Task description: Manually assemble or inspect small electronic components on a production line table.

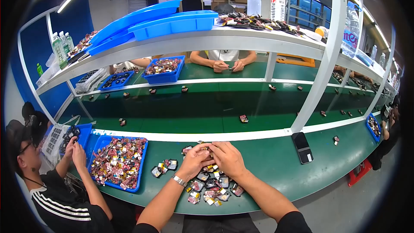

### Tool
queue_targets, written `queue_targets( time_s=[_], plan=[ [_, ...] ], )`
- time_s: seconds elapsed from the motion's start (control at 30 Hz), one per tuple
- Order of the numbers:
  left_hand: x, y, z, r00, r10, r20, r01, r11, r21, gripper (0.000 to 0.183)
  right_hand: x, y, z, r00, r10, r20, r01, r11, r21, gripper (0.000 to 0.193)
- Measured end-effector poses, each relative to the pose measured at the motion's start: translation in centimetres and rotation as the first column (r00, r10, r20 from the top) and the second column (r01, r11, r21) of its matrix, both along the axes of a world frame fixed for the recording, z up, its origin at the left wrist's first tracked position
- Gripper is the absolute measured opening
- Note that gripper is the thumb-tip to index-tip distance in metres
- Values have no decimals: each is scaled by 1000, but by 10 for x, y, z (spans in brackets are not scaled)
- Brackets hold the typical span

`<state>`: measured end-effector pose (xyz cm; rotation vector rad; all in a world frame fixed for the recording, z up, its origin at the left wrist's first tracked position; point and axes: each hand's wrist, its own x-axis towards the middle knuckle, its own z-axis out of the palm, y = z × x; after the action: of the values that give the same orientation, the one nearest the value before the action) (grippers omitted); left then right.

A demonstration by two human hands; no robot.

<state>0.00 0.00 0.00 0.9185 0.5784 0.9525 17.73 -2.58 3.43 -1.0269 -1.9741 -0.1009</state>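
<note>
My left hand (195, 162), with a metal watch on the wrist, and my right hand (230, 159) meet above the green bench. Their fingers pinch together around a small electronic part (210, 152), mostly covered by the fingertips. Below them lies a loose pile of similar small parts (211, 193), black and clear housings with white, yellow and reddish pieces. A few more such parts (164, 168) sit left of my left wrist. Further left, a blue tray (143, 164) is heaped with reddish, white and yellow pieces.
A black phone (302, 147) lies right of my hands. Beyond a white rail runs a green conveyor (194, 111) with scattered parts. An upright post (321, 56) holds a shelf with blue trays (172, 26). A co-worker (56, 181) sits close on the left; another works opposite.
</note>
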Motion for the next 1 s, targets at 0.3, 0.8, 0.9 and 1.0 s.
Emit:
queue_targets(
  time_s=[0.3,0.8,0.9,1.0],
  plan=[
    [5,2,-1,987,42,157,-27,995,-94,32,5,7,-2,1000,1,-20,1,997,82,21],
    [1,-1,10,998,61,16,-61,998,31,34,12,7,7,995,86,47,-88,996,28,21],
    [2,-1,10,996,60,-60,-57,997,56,34,17,10,3,987,158,0,-157,985,-71,20],
    [0,0,8,992,38,-122,-27,996,90,35,25,9,5,969,226,-98,-244,935,-256,17]
  ],
)
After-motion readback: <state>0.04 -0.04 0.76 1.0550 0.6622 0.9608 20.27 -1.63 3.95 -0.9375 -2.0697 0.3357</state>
